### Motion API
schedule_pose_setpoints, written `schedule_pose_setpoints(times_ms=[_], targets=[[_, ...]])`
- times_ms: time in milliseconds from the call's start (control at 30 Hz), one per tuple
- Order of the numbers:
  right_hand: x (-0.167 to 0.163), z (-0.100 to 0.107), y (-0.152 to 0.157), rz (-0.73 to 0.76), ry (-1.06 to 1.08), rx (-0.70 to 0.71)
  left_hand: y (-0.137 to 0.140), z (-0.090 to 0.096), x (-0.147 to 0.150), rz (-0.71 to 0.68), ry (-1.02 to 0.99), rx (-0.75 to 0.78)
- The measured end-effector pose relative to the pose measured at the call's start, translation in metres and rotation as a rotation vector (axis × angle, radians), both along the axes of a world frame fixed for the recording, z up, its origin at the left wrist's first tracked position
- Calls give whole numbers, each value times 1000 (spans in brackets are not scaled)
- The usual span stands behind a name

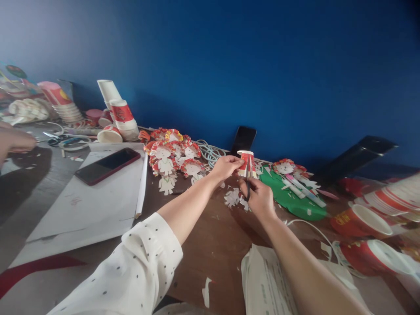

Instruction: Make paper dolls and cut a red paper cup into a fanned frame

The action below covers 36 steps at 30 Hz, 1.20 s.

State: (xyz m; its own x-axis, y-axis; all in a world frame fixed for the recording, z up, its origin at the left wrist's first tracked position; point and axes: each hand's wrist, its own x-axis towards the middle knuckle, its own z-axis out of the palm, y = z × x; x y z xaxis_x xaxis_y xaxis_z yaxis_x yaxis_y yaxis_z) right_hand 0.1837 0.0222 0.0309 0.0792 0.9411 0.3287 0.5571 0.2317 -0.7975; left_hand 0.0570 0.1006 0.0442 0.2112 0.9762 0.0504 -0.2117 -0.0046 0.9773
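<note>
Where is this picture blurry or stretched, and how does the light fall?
Head view, right edge: cups look stretched and smeared; head view, centre: the left hand and right hand look clearer, though soft; head view, upper left: pale haze washes the blue wall, deeper blue farther right; head view, far left: a dark shadow lies on the grey tabletop.

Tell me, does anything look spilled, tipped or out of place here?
Yes: white scraps lie strewn on the table near the scissors, untidy but probably just cuttings. Further left, one cup looks tipped onto its side, mouth outward, beside a standing stack.
</note>
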Motion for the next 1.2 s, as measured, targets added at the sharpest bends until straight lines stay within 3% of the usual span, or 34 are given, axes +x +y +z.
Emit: schedule_pose_setpoints(times_ms=[400, 667, 900, 1200], targets=[[-8, 10, -5, -17, 149, -71, 2, -4, 1, -19, 0, 4], [-5, 11, -4, 5, 338, -208, 11, -16, 2, -36, 42, 44], [-3, 12, -4, 7, 348, -193, 6, -4, -3, -12, 126, 35], [-5, 14, -7, 14, 351, -199, 8, -1, -13, 67, 344, 148]])
